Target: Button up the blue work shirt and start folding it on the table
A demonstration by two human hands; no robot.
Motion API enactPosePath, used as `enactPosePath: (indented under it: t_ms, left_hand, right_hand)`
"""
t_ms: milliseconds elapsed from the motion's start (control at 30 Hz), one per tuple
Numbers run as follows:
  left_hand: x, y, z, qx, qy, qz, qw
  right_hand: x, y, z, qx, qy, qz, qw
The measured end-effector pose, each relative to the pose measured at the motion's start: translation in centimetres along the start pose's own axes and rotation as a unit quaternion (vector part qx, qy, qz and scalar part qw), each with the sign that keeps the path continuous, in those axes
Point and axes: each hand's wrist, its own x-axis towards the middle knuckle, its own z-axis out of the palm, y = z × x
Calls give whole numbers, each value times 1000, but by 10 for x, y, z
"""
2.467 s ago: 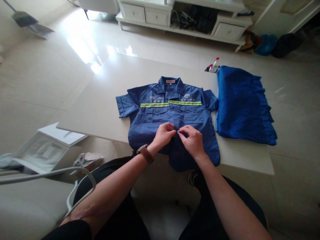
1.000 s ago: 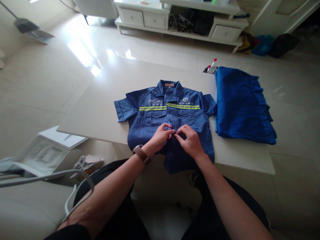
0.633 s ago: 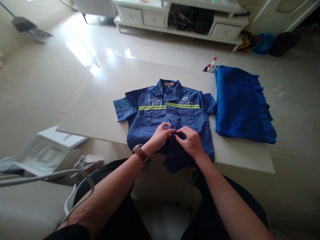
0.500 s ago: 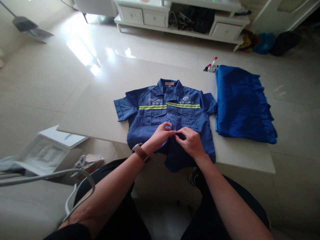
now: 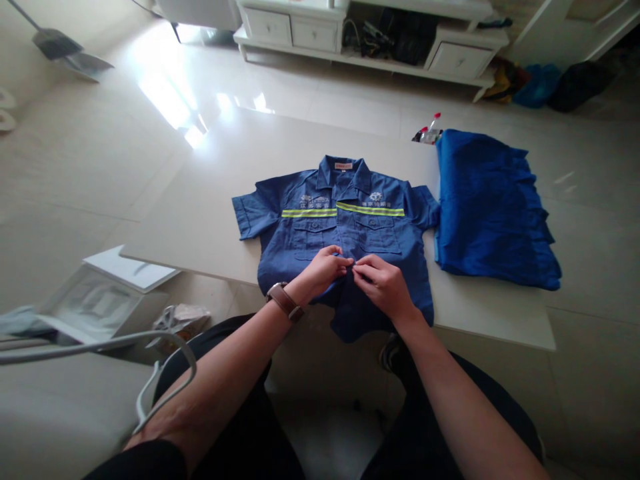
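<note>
Head view: and my left hand [image 5: 324,273] and right hand [image 5: 385,283], side by side, pinch the blue shirt [image 5: 345,230] mid-front, its hem overhanging the counter [image 5: 200,207].

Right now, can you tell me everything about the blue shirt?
The blue short-sleeved cloth shirt lies spread face up on a pale flat table, collar far side, its lower edge overhanging the near side. It has a collar label, pale chest prints, bright yellow stripes and two flap pockets. The left hand and right hand each have a fingertip grip at its front; one sleeve seems to touch a folded blue cloth.
</note>
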Motion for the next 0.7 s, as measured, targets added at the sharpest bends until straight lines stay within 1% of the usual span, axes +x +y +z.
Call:
enactPosePath:
  t_ms: [200,400,500,633,700]
  left_hand:
    - [-1,0,1,14,1,12,1000]
    - [2,-2,2,63,9,44,997]
    - [2,-1,1,93,-3,54,994]
    - [1,-1,0,89,-17,58,994]
    - [2,-1,0,74,-8,59,995]
  right_hand:
    - [1,1,1,16,16,-4,1000]
    - [0,1,1,16,6,-1,1000]
    - [-1,2,1,22,0,-2,1000]
    - [-1,3,1,25,2,-4,1000]
    - [-1,2,1,20,13,-4,1000]
